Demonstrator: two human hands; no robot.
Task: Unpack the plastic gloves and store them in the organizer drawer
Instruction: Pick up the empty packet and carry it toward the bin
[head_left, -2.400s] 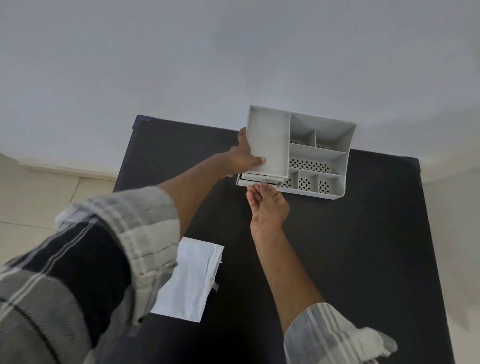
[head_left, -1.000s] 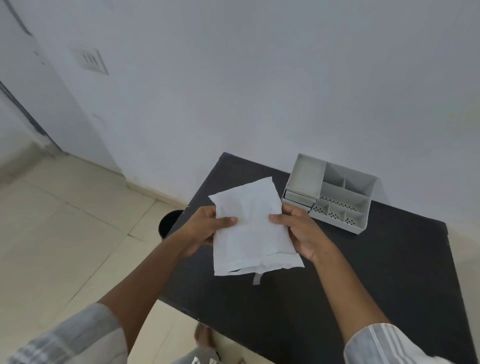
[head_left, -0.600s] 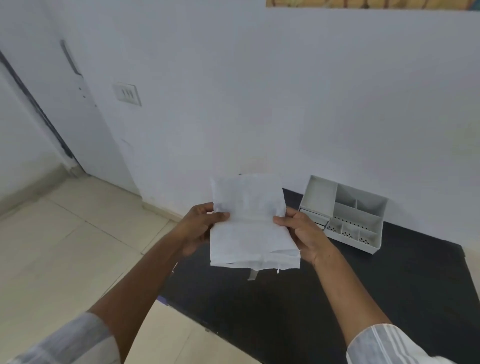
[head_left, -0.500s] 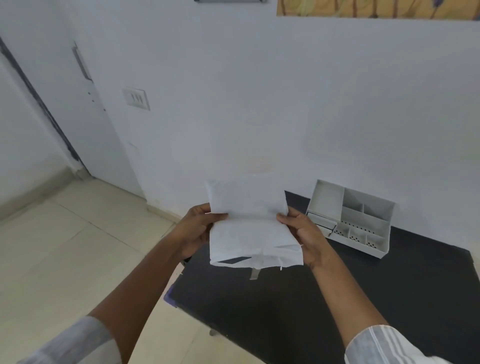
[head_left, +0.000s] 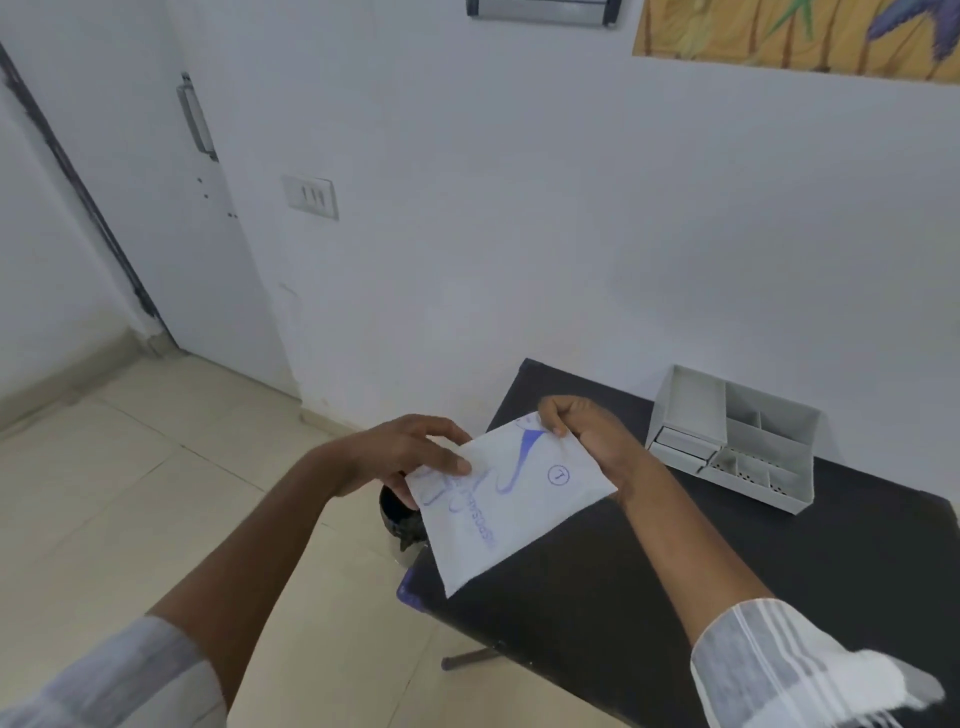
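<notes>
A white paper glove packet (head_left: 511, 499) with blue print hangs tilted in the air over the table's left corner. My right hand (head_left: 592, 439) grips its upper right edge, thumb on top. My left hand (head_left: 410, 457) rests its fingertips on the packet's upper left corner. The grey plastic organizer (head_left: 737, 441) sits on the black table (head_left: 779, 571) near the wall, to the right of my hands. Its small drawers (head_left: 683, 449) at the front left look pushed in.
A dark round bin (head_left: 397, 512) stands on the tiled floor just left of the table, partly behind the packet. A white wall runs behind the table. A door and a light switch (head_left: 310, 196) are at the left.
The packet has been turned over, so its blue-printed face now shows, and tilted down to the left. My head has lifted and the view takes in more wall.
</notes>
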